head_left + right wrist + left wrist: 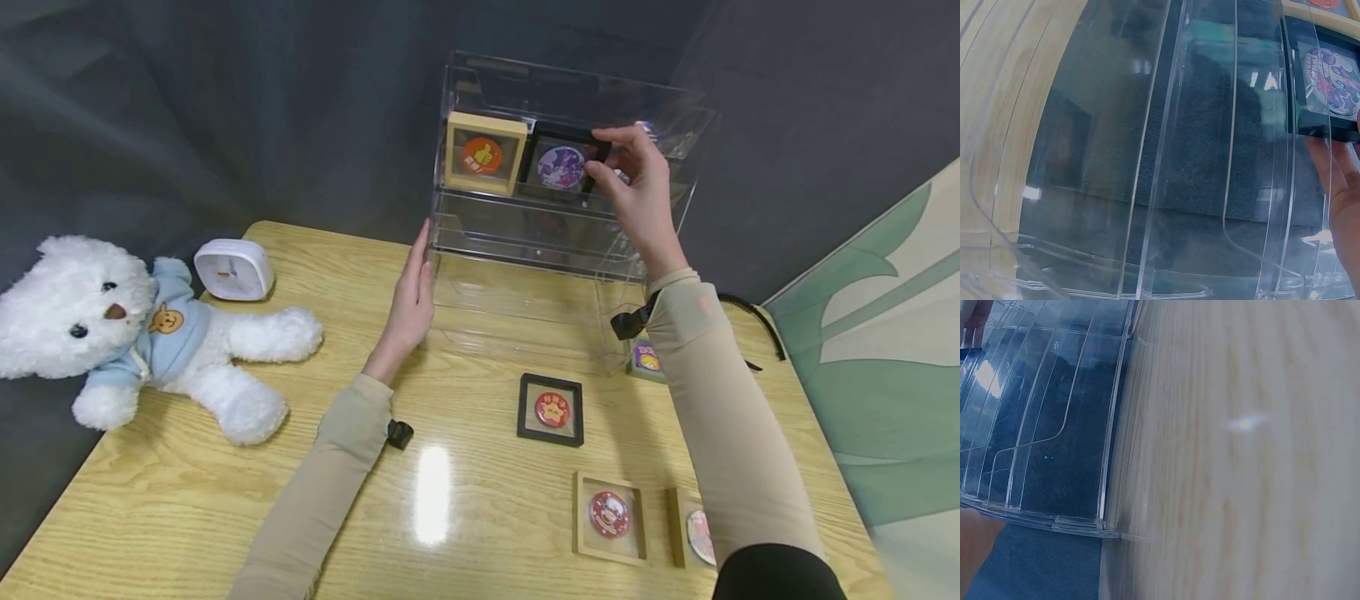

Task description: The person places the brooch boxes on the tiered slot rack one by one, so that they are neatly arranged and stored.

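While the flat left hand (408, 304) is steadying the clear rack (525, 275), the right hand (633, 196) is pinching the black frame (561, 167) onto the top shelf beside 1 wooden frame (484, 153); releasing it upright likely comes next

A white teddy bear (142, 333) in a blue shirt is laid on the worktop (465, 517), well left of the fingers, with a white clock (234, 269) stood just behind it. Nearer the viewer than the fingers, a black-framed badge (551, 409) is laid flat. Two wood-framed badges (609, 516) (693, 533) are set nearer still.
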